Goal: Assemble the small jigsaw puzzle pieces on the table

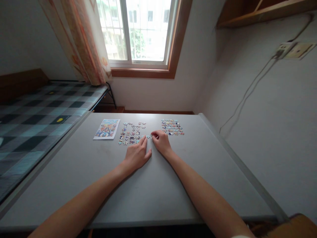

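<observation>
My left hand (136,154) lies flat on the grey table (153,185), fingers stretched toward a spread of loose puzzle pieces (131,134). My right hand (160,141) is curled beside it, its fingertips pinching a small puzzle piece (149,136) on the tabletop. A denser group of colourful pieces (172,127) lies just beyond the right hand. A printed reference picture (107,129) rests flat to the left of the loose pieces.
A bed with a checked cover (34,119) runs along the table's left side. A window (138,31) with a curtain (84,43) is ahead. A white wall (272,132) with a socket (294,50) and cables borders the right.
</observation>
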### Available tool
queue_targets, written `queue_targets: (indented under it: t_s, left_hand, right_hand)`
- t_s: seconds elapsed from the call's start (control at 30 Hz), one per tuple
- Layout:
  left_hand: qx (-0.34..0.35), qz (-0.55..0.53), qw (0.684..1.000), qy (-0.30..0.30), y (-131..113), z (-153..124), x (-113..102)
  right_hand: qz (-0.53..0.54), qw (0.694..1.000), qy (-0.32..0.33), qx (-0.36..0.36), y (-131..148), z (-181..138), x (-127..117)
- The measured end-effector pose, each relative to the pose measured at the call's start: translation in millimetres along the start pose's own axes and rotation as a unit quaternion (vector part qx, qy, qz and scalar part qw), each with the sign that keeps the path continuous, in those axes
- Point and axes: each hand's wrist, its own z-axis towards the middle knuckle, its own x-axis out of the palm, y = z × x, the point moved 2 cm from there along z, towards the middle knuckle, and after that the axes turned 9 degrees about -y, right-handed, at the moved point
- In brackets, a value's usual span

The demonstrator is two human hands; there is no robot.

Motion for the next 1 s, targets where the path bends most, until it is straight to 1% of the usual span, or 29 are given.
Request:
queue_targets:
  t_s: [0.1,0.23,0.47,0.8,1.0]
  left_hand:
    - [-0.001,0.0,1.0,0.0,0.1,0.2,-0.7]
    - [-0.002,0.0,1.0,-0.001,0.2,0.3,-1.3]
    - [-0.005,-0.012,1.0,0.001,1.0,-0.7,-4.6]
    - [0.003,-0.049,0.999,0.006,3.3,-1.4,-6.0]
    - [0.017,-0.051,0.999,0.002,5.1,-1.6,-5.5]
  right_hand:
    - [0.014,1.0,-0.002,0.011,-0.9,-0.2,-0.4]
    - [0.013,1.0,0.011,0.022,-1.2,0.1,0.5]
    - [-0.016,0.999,0.03,0.012,-2.7,-0.3,1.6]
    - [-0.053,0.998,0.026,-0.023,-4.2,-1.3,1.5]
    - [-0.052,0.998,0.034,-0.022,-2.6,-1.6,0.0]
